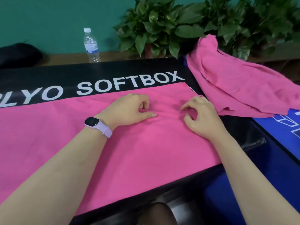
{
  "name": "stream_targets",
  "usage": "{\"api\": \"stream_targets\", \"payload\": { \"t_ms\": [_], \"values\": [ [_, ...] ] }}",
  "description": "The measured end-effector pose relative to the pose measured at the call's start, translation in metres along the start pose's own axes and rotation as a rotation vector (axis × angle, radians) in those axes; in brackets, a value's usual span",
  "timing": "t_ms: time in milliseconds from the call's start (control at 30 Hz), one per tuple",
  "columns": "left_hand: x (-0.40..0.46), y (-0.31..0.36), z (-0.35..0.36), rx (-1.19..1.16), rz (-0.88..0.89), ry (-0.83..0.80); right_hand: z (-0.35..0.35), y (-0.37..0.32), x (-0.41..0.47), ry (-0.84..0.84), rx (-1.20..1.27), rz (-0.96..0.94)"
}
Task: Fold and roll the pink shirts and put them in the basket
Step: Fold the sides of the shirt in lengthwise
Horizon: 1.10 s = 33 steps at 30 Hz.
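Note:
A pink shirt point(113, 143) lies spread flat on a black surface printed with "SOFTBOX" point(129, 83). My left hand point(129, 109) rests on the shirt near its far right part, fingers curled, thumb flat on the cloth. My right hand point(201, 114) sits beside it, fingers curled with the tips touching the fabric. The cloth between the two hands is slightly wrinkled. Whether either hand pinches cloth is not plain. A second pink shirt point(240, 85) lies crumpled at the right. No basket is in view.
A clear water bottle point(91, 45) stands at the back on a wooden ledge. Leafy green plants point(186, 25) fill the back right. A blue printed surface point(284, 127) lies under the crumpled shirt at the right. A dark object point(17, 54) sits at the far left.

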<state>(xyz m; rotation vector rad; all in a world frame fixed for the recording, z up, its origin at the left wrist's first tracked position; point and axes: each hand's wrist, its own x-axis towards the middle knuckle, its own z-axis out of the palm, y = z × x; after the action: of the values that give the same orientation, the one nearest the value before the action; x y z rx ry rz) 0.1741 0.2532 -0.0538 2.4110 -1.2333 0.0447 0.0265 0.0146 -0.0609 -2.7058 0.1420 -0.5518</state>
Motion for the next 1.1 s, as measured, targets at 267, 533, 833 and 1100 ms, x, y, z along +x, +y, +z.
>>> {"api": "stream_targets", "payload": {
  "t_ms": [267, 533, 833, 1100],
  "values": [
    [0.001, -0.006, 0.006, -0.077, 0.020, -0.008, 0.000, -0.002, -0.005, 0.027, 0.116, -0.059],
    [0.007, 0.006, 0.012, -0.061, 0.020, 0.180, -0.035, 0.007, 0.019, -0.403, 0.083, 0.217],
    [0.016, 0.002, 0.008, -0.074, -0.037, 0.303, -0.051, 0.010, 0.073, -0.140, 0.180, 0.188],
    [0.019, -0.037, 0.000, 0.119, -0.200, 0.246, -0.006, 0.027, 0.130, 0.129, 0.269, 0.326]
  ]
}}
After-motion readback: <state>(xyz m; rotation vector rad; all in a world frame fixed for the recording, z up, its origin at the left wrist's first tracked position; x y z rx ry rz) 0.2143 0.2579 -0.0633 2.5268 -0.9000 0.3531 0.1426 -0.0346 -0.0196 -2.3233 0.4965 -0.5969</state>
